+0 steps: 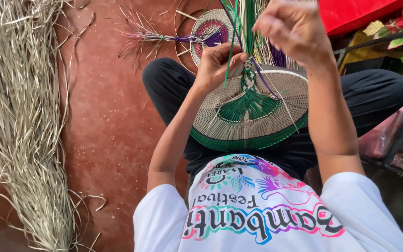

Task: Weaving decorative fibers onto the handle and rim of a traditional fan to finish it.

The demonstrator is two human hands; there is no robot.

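The red-brown floor [113,116] filled the left of the view, and everything else is located here by reference to the woven fan [253,112] that rested on your lap. Well to the left of the fan, a long heap of pale dried straw strands [19,116] ran down the floor from the top edge to the bottom. Directly below the fan in the view lay your white printed shirt [257,214], and behind the fan your dark trousers [378,93] spread to either side over your crossed legs. The fan itself was a half-round of natural-coloured weave with a green band along its curved rim and a green plaited centre, tilted with its rim toward you. To the upper right of the fan stood a red object [355,14] with some leaves just beside it. Just beyond the fan's upper left edge, a second, smaller round woven piece [211,32] with purple and green rings lay on the floor, its loose strand ends fanning out to the left. Your left hand [218,65] was closed at the fan's upper left edge, pinching a green strip [232,51] against the weave. Your right hand [292,28] was raised above the fan's centre, fingers curled shut on the upright bundle of loose strands [253,23] rising from the plait.
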